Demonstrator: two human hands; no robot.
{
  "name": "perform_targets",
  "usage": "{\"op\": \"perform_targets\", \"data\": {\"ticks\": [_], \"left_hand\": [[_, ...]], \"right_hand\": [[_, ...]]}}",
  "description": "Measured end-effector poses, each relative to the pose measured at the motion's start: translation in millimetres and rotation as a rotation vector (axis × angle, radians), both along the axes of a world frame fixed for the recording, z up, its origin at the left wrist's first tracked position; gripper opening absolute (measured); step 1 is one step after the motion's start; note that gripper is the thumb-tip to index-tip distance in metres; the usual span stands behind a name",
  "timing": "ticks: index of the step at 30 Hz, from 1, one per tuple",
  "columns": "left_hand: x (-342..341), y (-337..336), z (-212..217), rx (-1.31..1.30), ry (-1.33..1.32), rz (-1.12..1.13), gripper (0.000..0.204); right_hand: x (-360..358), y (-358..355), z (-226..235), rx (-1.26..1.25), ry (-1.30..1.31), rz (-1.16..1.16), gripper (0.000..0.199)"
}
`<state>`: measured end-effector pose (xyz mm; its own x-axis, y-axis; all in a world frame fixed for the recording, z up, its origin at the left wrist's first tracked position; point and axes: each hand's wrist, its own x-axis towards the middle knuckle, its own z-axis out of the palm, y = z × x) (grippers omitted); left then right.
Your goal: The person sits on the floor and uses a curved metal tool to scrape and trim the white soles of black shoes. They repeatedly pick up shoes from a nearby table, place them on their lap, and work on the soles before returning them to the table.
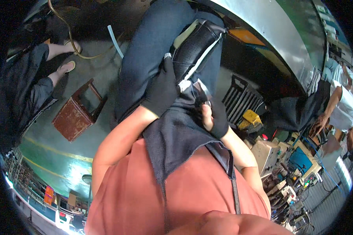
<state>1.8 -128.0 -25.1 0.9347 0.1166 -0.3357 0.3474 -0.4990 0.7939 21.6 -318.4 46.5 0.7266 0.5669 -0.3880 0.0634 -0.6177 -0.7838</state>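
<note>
Head view looks down over a salmon-red shirt [192, 192] to the lap, where a padded black leather cover with white edging [196, 49] lies across the person's thigh in dark blue trousers [149, 51]. Left hand [162, 88], in a black glove, lies flat on the near end of the leather piece, fingers spread and pressing on it rather than curled round it. Right hand [213, 115], also gloved in black, is closed on the dark fabric [176, 137] that hangs from the leather piece down toward the shirt; its thumb is bare at the tip. A zip edge [234, 188] runs along that fabric on the right. On the green floor to the left stands a rusty red metal stool [76, 113], and beyond it the sandalled feet of another person [66, 58]. A further person in a white shirt [343, 105] stands at the far right beside cluttered machines.
</note>
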Motion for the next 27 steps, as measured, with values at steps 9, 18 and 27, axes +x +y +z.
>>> {"op": "perform_targets", "data": {"ticks": [9, 18, 27], "left_hand": [[-3, 6, 1, 0.132, -0.103, -0.042, 0.088], [48, 153, 67, 0.150, -0.387, -0.223, 0.069], [46, 41, -20, -0.735, 0.020, 0.153, 0.054]], "right_hand": [[-11, 18, -46, 0.062, -0.229, -0.153, 0.046], [25, -43, 18, 0.002, 0.423, -0.567, 0.041], [44, -49, 24, 0.086, 0.507, -0.424, 0.041]]}}
